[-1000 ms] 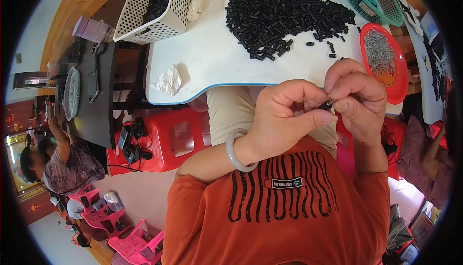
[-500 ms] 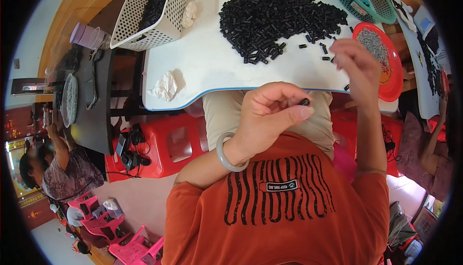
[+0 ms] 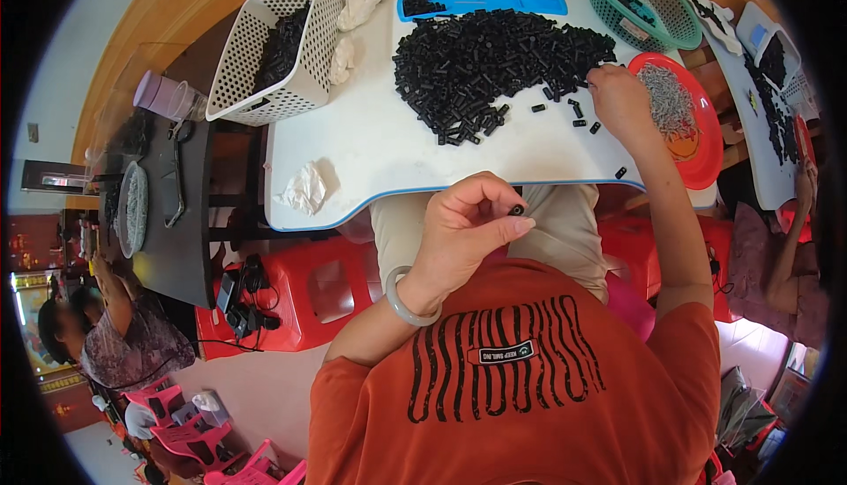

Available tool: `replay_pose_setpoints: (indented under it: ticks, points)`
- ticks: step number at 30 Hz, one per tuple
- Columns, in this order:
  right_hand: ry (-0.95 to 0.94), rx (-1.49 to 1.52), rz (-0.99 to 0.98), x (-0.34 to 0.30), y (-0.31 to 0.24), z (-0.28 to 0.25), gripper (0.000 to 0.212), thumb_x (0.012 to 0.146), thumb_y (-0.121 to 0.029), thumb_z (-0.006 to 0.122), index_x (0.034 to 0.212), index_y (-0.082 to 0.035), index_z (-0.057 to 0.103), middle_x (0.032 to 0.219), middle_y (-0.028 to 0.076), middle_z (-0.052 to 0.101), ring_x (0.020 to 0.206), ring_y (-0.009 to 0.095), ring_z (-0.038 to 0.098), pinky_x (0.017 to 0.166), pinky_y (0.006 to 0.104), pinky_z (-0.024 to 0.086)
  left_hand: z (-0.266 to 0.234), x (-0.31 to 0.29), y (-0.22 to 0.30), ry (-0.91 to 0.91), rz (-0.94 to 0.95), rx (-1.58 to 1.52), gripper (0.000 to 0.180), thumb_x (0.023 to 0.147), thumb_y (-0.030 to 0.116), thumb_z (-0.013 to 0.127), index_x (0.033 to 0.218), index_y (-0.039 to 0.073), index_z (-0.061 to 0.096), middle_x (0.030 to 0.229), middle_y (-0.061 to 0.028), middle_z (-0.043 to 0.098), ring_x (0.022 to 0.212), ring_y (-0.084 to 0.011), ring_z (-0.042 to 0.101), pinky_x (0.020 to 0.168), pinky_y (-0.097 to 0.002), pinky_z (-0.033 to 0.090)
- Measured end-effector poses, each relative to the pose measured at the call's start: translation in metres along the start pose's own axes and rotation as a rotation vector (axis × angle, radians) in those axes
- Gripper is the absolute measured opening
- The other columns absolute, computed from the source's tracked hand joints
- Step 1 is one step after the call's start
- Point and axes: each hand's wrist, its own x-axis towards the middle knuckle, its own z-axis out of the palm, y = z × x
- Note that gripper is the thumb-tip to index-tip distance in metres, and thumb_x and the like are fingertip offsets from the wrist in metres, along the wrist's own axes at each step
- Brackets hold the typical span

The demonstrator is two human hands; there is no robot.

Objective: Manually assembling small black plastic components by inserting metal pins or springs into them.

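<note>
The left hand (image 3: 463,229) is raised off the near edge of the counter (image 3: 371,150), its fingers pinched shut on one small black tube (image 3: 517,210), end-on and kept close for handling. The right hand (image 3: 622,101) reaches to the heap of black tubes (image 3: 494,57) toward the far right corner, fingers curled down among strays (whether they grip one, I cannot tell), beside the red dish (image 3: 706,145), which sits within easy reach.

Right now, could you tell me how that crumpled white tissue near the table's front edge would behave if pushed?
The crumpled tissue looks thin and wadded, so probably very light and floppy. It would likely slide or deform rather than roll on the smooth white table.
</note>
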Motion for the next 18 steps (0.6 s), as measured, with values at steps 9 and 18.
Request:
replay_pose_setpoints:
  ticks: [9,18]
  points:
    - [0.197,0.263,-0.041,-0.011,0.0,0.001,0.01,0.079,-0.001,0.055,0.087,-0.001,0.061,0.078,0.012,0.058,0.073,0.029,0.059,0.064,0.0379,0.048,-0.001,0.003,0.002,0.064,-0.038,-0.047,0.014,0.078,-0.004,0.068,0.087,0.002,0.06,0.076,0.0032,0.057,0.067,-0.0021,0.051,0.059,-0.0156,0.041]
    - [-0.14,1.915,-0.456,-0.038,-0.106,-0.152,0.016,0.082,-0.017,0.06,0.085,-0.002,0.054,0.078,0.012,0.052,0.053,0.017,0.051,0.047,0.025,0.042,-0.004,0.002,-0.007,0.124,-0.041,-0.045,0.013,0.079,-0.005,0.067,0.088,0.002,0.06,0.074,0.0038,0.056,0.062,-0.0012,0.048,0.055,-0.0151,0.039]
